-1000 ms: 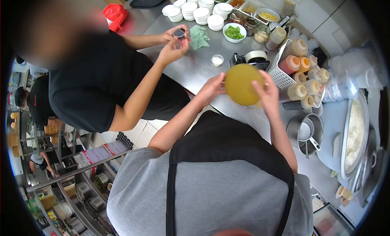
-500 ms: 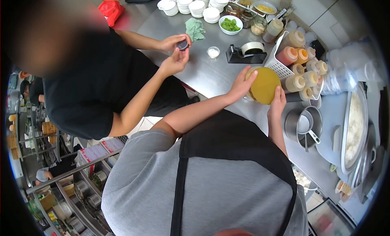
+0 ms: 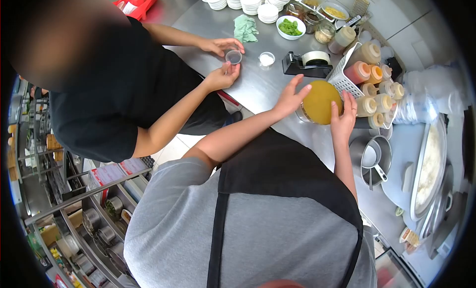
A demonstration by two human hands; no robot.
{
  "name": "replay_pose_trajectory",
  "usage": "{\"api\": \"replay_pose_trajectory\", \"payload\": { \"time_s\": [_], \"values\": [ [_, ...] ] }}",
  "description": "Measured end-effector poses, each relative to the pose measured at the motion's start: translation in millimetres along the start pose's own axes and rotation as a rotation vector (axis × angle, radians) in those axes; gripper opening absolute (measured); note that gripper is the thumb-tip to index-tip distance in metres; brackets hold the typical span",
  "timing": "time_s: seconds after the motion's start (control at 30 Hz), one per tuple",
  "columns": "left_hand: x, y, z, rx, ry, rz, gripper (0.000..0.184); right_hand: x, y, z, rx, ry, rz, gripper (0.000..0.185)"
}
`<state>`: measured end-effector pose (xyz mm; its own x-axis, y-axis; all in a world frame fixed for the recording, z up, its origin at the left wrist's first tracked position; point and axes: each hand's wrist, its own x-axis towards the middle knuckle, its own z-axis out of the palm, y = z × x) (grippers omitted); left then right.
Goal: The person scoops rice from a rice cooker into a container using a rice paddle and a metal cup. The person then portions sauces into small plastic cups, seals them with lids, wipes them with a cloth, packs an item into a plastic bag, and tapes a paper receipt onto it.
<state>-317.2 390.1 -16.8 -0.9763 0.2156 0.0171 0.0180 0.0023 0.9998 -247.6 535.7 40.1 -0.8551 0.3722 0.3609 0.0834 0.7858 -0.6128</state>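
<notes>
A round jar with a yellow-olive lid (image 3: pixel 323 102) stands on the steel counter in front of me, and its clear side shows at the lower left of the lid. At the jar's left is my left hand (image 3: pixel 291 98), its fingers stretched out and apart, the thumb close to the lid's rim. My right hand (image 3: pixel 343 118) is on the other side, fingers extended along the right edge and thumb by the rim. Neither hand is wrapped round the jar; whether the fingertips touch it I cannot tell.
A co-worker at the left handles a small clear plastic cup (image 3: pixel 233 57). Nearby are a small cup of white contents (image 3: pixel 267 59), a tape dispenser (image 3: pixel 306 65), a white basket (image 3: pixel 345 80) of sauce bottles, a green cloth (image 3: pixel 246 28) and a steel pot (image 3: pixel 356 154).
My hands have loosened from the jar's lid and their fingers have spread. The co-worker's hands have shifted, and the small cup in them is turned to show its clear round face.
</notes>
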Motion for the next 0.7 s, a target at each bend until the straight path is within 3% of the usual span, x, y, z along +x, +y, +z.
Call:
{"api": "replay_pose_trajectory", "payload": {
  "time_s": [0.07,0.1,0.3,0.6,0.7],
  "values": [
    [-4.9,-8.6,-18.8,0.029,0.028,-0.025,0.045,7.1,-22.1,-9.3,-0.073,0.076,-0.212,0.032],
    [-9.6,-11.4,-30.8,0.052,0.018,-0.055,0.045,10.8,-32.0,-9.2,-0.071,0.074,-0.213,0.032],
    [-40.9,-18.1,-89.9,0.061,-0.022,-0.215,0.037,38.6,-93.9,49.9,0.053,-0.237,-0.626,0.021],
    [-57.5,-8.5,-126.8,-0.099,0.038,-0.373,0.03,67.1,-124.7,175.1,-0.164,-0.373,-0.783,0.019],
    [-61.3,-11.5,-136.6,-0.112,0.064,-0.374,0.028,67.4,-127.5,194.7,-0.241,-0.537,-0.763,0.018]
  ]
}}
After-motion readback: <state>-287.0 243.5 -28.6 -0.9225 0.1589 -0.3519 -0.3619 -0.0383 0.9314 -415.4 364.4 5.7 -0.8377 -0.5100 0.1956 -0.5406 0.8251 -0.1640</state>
